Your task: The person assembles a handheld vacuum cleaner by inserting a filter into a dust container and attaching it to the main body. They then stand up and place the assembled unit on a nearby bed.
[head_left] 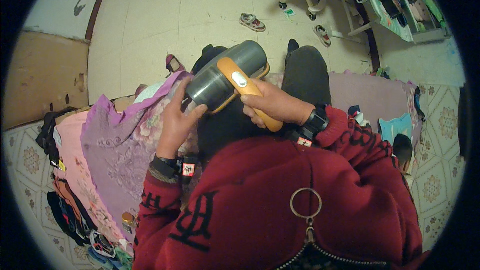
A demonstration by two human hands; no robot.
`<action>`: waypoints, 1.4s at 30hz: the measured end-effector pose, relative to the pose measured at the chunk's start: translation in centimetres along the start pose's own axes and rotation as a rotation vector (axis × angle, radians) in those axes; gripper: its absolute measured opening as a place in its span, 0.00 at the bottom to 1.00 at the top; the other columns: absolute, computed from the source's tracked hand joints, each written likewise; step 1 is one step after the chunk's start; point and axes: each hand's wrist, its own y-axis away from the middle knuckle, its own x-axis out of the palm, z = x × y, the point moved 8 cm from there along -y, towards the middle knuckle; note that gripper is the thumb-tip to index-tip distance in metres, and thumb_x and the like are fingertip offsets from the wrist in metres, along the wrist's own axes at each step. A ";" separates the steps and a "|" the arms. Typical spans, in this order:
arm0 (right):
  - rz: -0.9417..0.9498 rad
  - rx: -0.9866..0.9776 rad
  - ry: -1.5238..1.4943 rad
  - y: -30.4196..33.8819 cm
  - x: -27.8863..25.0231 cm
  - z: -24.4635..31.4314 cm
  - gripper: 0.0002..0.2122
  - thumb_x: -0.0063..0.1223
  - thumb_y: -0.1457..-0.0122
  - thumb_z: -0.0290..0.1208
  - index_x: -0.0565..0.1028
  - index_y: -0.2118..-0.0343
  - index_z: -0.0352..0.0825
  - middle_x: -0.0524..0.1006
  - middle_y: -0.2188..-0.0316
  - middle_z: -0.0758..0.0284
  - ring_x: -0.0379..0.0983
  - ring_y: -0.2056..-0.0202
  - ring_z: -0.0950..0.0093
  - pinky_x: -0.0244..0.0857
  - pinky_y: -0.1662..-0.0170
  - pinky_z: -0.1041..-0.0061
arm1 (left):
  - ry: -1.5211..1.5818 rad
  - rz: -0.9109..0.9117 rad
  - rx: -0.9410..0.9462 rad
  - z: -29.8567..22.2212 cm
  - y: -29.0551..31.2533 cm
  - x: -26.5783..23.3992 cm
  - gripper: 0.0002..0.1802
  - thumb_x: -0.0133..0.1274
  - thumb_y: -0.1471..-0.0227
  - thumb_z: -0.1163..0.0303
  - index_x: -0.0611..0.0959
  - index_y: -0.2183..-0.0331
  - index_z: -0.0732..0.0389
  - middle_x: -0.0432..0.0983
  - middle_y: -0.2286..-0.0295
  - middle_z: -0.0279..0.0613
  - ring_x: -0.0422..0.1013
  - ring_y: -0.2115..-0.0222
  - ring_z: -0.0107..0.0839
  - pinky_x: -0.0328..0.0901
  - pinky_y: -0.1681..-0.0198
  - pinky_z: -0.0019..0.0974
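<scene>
- A dark grey, partly see-through cylindrical appliance (215, 81), apparently hard plastic, lies aslant just above the centre of the frame, over the legs in dark trousers (307, 75); whether it rests on them cannot be told.
- A glossy orange handle (229, 68) with a silver oval switch (239, 79) crosses it and slopes down to the right.
- The right hand (272, 102), at the centre, has its fingers wrapped around this handle, below the switch, with the thumb along the top.
- The left hand (180, 117), left of centre, has thumb and fingers spread wide around the appliance's lower-left end, seemingly clamped on its rim; the far fingertips are hidden.
- It should handle as a stiff, fairly light body, though bulky; the smooth curved wall may slip or roll, and the clear part could crack if dropped.
- The handle looks the surest hold, clear of the switch, with the other palm cupping the cylinder's end for balance.
- A purple flowered bedspread (112, 135) covers the left of the frame; a pale sneaker (252, 22) lies on the tiled floor (165, 35) at upper centre.
</scene>
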 end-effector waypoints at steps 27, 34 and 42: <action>-0.085 0.097 0.164 -0.1 -2.2 -0.7 0.16 0.53 0.49 0.27 0.65 0.57 0.34 0.69 0.84 0.71 0.66 0.86 0.80 0.62 0.84 0.80 | 0.408 -0.065 -0.021 2.0 -6.6 1.5 0.22 0.39 0.42 0.57 0.73 0.57 0.67 0.77 0.66 0.44 0.70 0.64 0.28 0.62 0.57 0.29; -0.095 0.082 0.279 -1.2 -2.9 -0.9 0.17 0.55 0.52 0.28 0.65 0.59 0.34 0.71 0.83 0.67 0.69 0.85 0.77 0.64 0.83 0.78 | 0.353 0.035 -0.002 1.9 -8.4 1.4 0.17 0.41 0.42 0.62 0.77 0.63 0.67 0.76 0.68 0.39 0.69 0.67 0.24 0.63 0.60 0.27; -0.067 0.008 0.391 -1.4 -2.5 0.5 0.17 0.54 0.51 0.27 0.65 0.58 0.34 0.71 0.83 0.66 0.69 0.85 0.77 0.63 0.84 0.78 | 0.459 -0.045 -0.046 2.2 -6.7 1.0 0.18 0.41 0.43 0.62 0.73 0.58 0.67 0.73 0.63 0.44 0.69 0.61 0.30 0.61 0.54 0.31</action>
